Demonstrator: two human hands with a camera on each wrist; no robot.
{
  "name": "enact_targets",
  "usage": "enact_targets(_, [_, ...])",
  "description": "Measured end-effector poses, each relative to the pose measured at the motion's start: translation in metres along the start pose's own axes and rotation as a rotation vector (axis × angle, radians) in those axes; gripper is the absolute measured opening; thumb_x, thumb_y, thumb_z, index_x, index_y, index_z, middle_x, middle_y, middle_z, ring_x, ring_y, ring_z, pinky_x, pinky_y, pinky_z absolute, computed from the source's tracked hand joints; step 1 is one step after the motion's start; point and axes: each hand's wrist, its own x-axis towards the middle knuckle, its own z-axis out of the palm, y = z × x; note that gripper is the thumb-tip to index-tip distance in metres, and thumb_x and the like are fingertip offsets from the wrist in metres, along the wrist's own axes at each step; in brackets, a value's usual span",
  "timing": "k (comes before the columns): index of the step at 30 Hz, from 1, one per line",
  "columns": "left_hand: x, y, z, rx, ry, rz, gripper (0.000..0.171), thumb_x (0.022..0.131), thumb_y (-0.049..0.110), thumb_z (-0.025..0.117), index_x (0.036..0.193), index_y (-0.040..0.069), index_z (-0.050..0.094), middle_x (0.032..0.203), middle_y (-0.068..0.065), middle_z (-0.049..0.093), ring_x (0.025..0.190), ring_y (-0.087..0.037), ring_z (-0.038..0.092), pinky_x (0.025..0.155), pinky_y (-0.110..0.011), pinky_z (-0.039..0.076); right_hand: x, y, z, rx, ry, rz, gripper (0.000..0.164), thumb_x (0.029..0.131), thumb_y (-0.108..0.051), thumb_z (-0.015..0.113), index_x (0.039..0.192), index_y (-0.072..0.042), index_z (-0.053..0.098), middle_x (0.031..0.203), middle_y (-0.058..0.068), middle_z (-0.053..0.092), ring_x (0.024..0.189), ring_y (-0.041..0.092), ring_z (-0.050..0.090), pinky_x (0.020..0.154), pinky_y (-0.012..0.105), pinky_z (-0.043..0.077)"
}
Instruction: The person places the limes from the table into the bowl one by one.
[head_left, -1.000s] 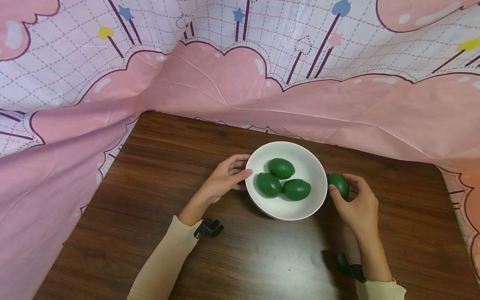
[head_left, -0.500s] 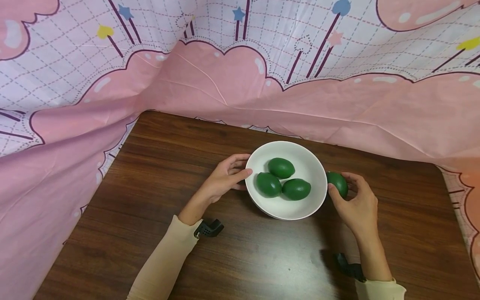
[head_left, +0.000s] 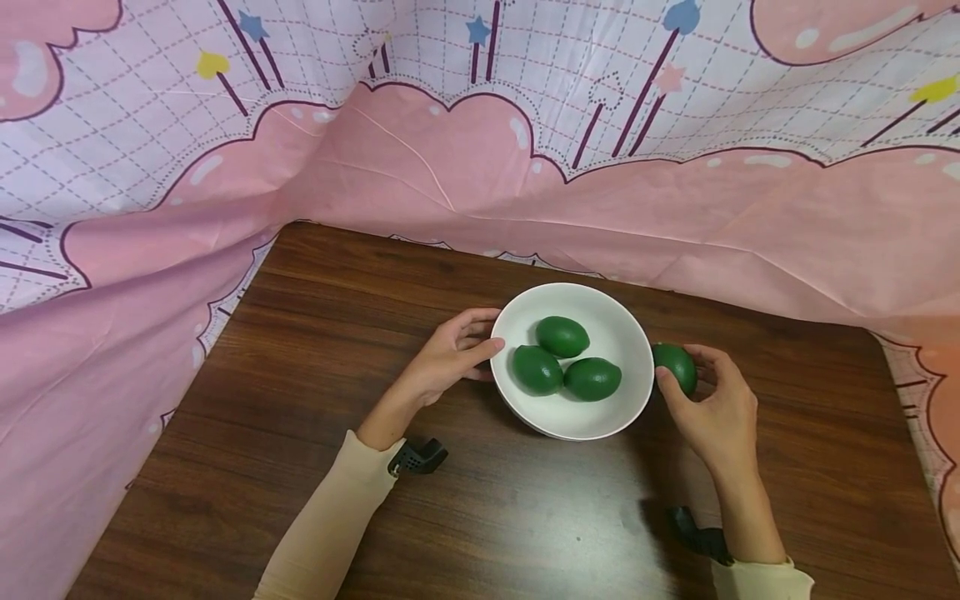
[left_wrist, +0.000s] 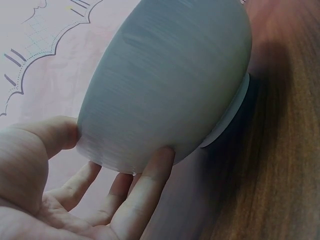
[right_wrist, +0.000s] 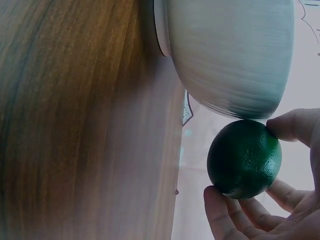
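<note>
A white bowl [head_left: 566,421] stands on the brown table, and three green limes [head_left: 592,379] lie inside it. At the bowl's left side, my left hand [head_left: 448,354] holds it with the thumb at the rim and the fingers against the outer wall. The left wrist view shows those fingertips [left_wrist: 162,157] spread along the curved side. My right hand [head_left: 716,408] grips another lime [head_left: 675,369] between thumb and fingers, just outside the bowl's right edge. In the right wrist view this lime is off the tabletop, right up against the bowl's outer wall.
The dark wood table [head_left: 300,375] extends to both sides and in front of the bowl. Behind it and at the left hangs a pink and white patterned cloth [head_left: 420,167]. A black wrist mount [head_left: 420,457] sits on the left sleeve, another black mount [head_left: 697,533] on the right wrist.
The right hand and its lime have shifted very slightly toward the back of the table. The left hand, the bowl and the limes in it stay where they were.
</note>
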Motion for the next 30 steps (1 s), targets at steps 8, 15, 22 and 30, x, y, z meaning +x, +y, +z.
enact_targets(8, [-0.001,0.001,0.0,-0.002,-0.001,0.004,0.05,0.104,0.013,0.066,0.152,0.012,0.051,0.148,-0.02,0.057,0.126,-0.033,0.064,0.085,-0.046,0.067,-0.001,-0.004,-0.003,-0.004,0.012,-0.009,0.046,0.089,-0.017,0.082,0.131,-0.004,0.069,0.125,0.016,0.073,0.094,-0.013,0.055,0.074,0.0,0.047])
enact_targets(15, [-0.001,0.0,0.001,-0.006,-0.013,0.008,0.05,0.104,0.013,0.066,0.152,0.013,0.051,0.149,-0.021,0.057,0.129,-0.036,0.063,0.085,-0.045,0.067,-0.004,-0.008,-0.006,-0.009,0.02,-0.007,0.046,0.09,-0.017,0.08,0.131,-0.003,0.067,0.123,0.016,0.073,0.096,-0.013,0.055,0.074,0.0,0.048])
enact_targets(22, [-0.002,0.001,0.001,-0.009,-0.009,0.002,0.05,0.104,0.013,0.066,0.152,0.013,0.052,0.149,-0.021,0.057,0.128,-0.036,0.064,0.084,-0.045,0.067,-0.006,-0.01,-0.008,-0.009,0.014,0.0,0.047,0.09,-0.018,0.08,0.133,-0.004,0.067,0.125,0.016,0.072,0.097,-0.012,0.055,0.074,0.0,0.048])
enact_targets(30, [-0.002,0.001,0.001,-0.007,-0.01,0.005,0.051,0.104,0.014,0.067,0.152,0.014,0.052,0.148,-0.02,0.057,0.128,-0.037,0.064,0.084,-0.045,0.067,-0.006,-0.011,-0.011,0.021,0.04,-0.03,0.046,0.088,-0.017,0.082,0.131,-0.007,0.069,0.124,0.019,0.072,0.097,-0.013,0.054,0.07,0.002,0.046])
